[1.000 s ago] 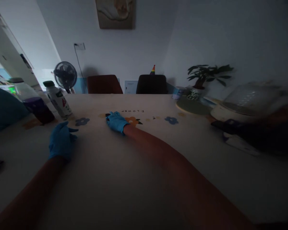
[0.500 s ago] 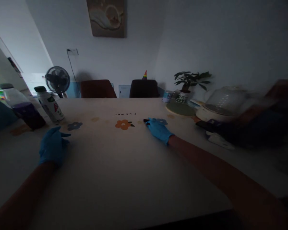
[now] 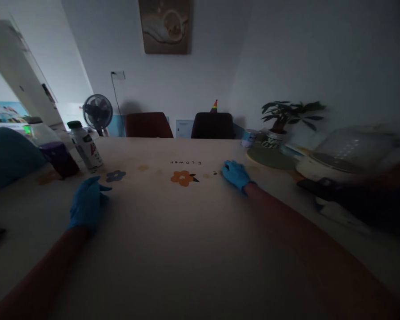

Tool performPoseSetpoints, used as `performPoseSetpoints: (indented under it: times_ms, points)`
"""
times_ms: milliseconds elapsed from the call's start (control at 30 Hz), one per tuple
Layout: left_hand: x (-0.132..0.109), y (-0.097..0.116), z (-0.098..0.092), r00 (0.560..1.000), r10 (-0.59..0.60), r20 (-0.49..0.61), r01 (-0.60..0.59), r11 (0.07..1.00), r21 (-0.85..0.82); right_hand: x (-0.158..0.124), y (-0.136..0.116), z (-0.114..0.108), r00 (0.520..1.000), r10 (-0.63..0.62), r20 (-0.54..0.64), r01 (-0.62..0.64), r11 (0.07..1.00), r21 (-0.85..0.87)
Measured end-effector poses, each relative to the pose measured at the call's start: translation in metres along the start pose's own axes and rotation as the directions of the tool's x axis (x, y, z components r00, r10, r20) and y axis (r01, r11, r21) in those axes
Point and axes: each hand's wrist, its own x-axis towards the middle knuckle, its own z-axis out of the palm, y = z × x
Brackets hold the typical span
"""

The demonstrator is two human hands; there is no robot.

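Observation:
The light, flower-printed tablecloth (image 3: 173,231) carries both my blue-gloved hands. My left hand (image 3: 86,202) rests palm down near the left side with the thumb out and holds nothing; a blue printed flower (image 3: 115,176) is just beyond it. My right hand (image 3: 236,174) reaches far forward and lies low on the cloth, to the right of the orange printed flower (image 3: 183,178). Its fingers are together and pressed down. The dim light hides whether anything is under them.
A white bottle with a green cap (image 3: 86,149) and a jar with dark purple contents (image 3: 55,153) stand at the far left. At the right are a potted plant (image 3: 280,118), a round mat (image 3: 270,158) and a blurred lidded pot (image 3: 350,151). Two chairs (image 3: 180,125) and a fan (image 3: 98,111) stand behind.
My right hand has slid across the cloth from the orange flower to its right. A small dark thing showed at its fingertips earlier and no longer shows. My left hand stayed put.

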Motion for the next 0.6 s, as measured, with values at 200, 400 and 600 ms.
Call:
performPoseSetpoints:
  times_ms: [200, 400, 600]
  points:
    - [-0.002, -0.001, 0.003, 1.0, -0.012, -0.012, 0.012, 1.0, -0.005, 0.037, -0.087, 0.025, 0.985, -0.154, 0.076, 0.15, 0.987, 0.061]
    - [0.002, -0.011, 0.005, 1.0, -0.013, -0.002, 0.013, 0.999, -0.04, 0.063, -0.193, 0.043, 0.951, -0.292, 0.106, 0.278, 0.952, 0.125]
    - [0.01, -0.027, 0.006, 0.999, 0.032, -0.005, -0.033, 0.999, -0.029, 0.061, -0.295, 0.055, 0.863, -0.491, 0.116, 0.459, 0.86, 0.223]
